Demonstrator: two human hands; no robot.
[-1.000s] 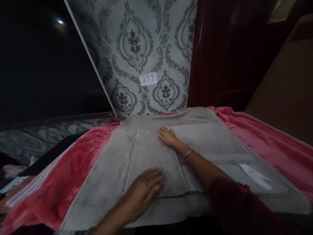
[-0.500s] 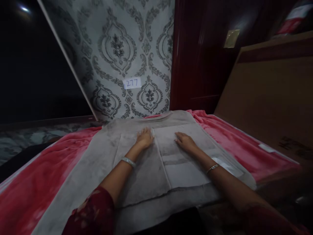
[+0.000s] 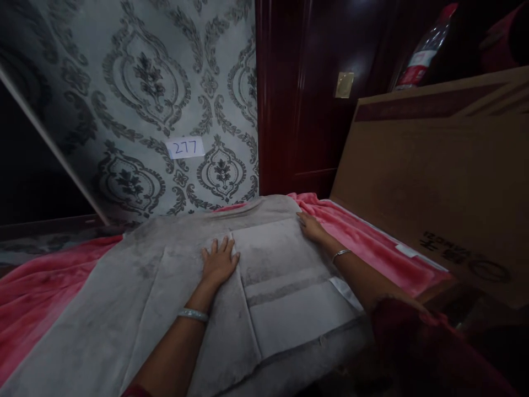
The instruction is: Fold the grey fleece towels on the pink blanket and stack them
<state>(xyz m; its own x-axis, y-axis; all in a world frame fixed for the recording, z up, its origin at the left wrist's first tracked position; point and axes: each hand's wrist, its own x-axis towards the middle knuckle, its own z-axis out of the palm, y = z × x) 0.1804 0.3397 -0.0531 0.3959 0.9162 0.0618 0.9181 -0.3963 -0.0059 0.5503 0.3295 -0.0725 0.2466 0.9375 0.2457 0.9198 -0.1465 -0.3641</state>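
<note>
A grey plush cloth is spread in front of me, with a paler rectangular panel lying on its right half. My left hand rests flat on the cloth, fingers spread, beside the panel's left edge. At the panel's upper right corner, my right hand touches the grey cloth near its border, its fingers stretched out. Part of a shiny whitish piece shows under my right forearm. A pink plush blanket lies beneath the grey cloth and shows on both sides.
A large cardboard box leans along the right, with a red-capped plastic bottle above it. Behind the cloth stand a patterned wall bearing a "277" label and a dark red wooden panel. A dark screen-like surface is on the left.
The view has turned to the right. My right hand has slid outward over the cloth to the panel's upper right corner. My left hand has spread its fingers and sits slightly lower.
</note>
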